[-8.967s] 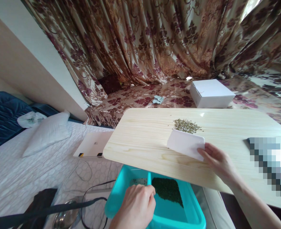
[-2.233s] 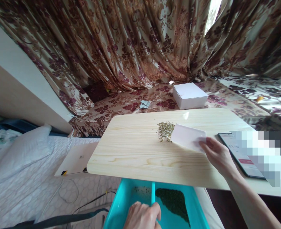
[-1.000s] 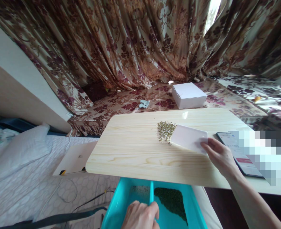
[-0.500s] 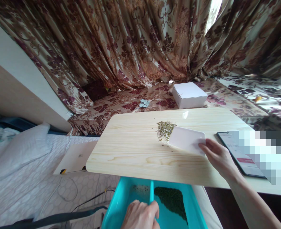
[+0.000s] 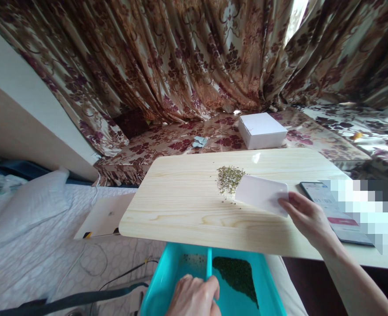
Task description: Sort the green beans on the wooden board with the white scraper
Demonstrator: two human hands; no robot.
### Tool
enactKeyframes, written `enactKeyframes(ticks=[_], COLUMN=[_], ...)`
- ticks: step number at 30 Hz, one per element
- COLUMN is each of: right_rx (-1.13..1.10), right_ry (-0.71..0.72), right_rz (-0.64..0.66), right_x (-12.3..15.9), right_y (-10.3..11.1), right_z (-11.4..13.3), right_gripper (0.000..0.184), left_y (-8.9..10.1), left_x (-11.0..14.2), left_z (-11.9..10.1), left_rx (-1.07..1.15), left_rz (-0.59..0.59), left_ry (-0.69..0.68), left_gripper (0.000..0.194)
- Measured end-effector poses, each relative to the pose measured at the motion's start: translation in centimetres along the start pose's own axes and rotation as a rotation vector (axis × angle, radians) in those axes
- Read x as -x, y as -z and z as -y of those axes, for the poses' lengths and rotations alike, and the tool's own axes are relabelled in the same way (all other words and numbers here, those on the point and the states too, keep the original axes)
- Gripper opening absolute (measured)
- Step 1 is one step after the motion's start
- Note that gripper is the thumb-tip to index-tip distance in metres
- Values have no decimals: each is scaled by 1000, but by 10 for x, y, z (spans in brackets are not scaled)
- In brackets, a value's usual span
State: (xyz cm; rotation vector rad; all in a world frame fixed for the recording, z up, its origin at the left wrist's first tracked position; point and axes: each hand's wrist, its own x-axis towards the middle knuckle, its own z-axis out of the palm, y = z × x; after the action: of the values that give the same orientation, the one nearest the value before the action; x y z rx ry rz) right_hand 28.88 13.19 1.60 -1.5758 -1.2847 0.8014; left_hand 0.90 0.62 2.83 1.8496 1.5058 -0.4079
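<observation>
My right hand (image 5: 307, 217) pinches the right end of a thin white plastic card (image 5: 263, 193), which lies low over the wooden table. Its left edge touches or nearly touches a loose pile of small green-brown seeds (image 5: 229, 177), with a few grains scattered around. At the table's front edge sits a teal two-compartment bin (image 5: 269, 281). My left hand (image 5: 194, 296) is closed over its middle divider, fingertips hidden. Dark green seeds (image 5: 235, 272) fill part of the right compartment, and a few specks lie in the left one.
A tablet or large phone (image 5: 339, 219), partly blurred out, lies on the table (image 5: 167, 197) at right. Behind stand a white box (image 5: 263, 130) and a small pale cloth (image 5: 199, 141) on a patterned ledge. Cables and a quilted bed (image 5: 42, 245) are at left.
My right hand and the white card have shifted slightly to the right, away from the middle of the seed pile. My left hand stays on the bin.
</observation>
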Motion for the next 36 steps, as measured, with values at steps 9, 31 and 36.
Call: enactKeyframes(ticks=[9, 31, 36], right_rx=[-18, -93, -65], right_ry=[28, -19, -12], right_rz=[64, 50, -2], right_x=[3, 12, 8], right_y=[0, -9, -7], right_z=[-2, -7, -11], right_gripper=[17, 19, 20], left_y=[0, -1, -3], left_x=[1, 2, 0], left_z=[-2, 0, 1], left_rx=[3, 0, -9], left_rz=[-4, 8, 6], left_ry=[-3, 5, -4], left_gripper=[36, 36, 35])
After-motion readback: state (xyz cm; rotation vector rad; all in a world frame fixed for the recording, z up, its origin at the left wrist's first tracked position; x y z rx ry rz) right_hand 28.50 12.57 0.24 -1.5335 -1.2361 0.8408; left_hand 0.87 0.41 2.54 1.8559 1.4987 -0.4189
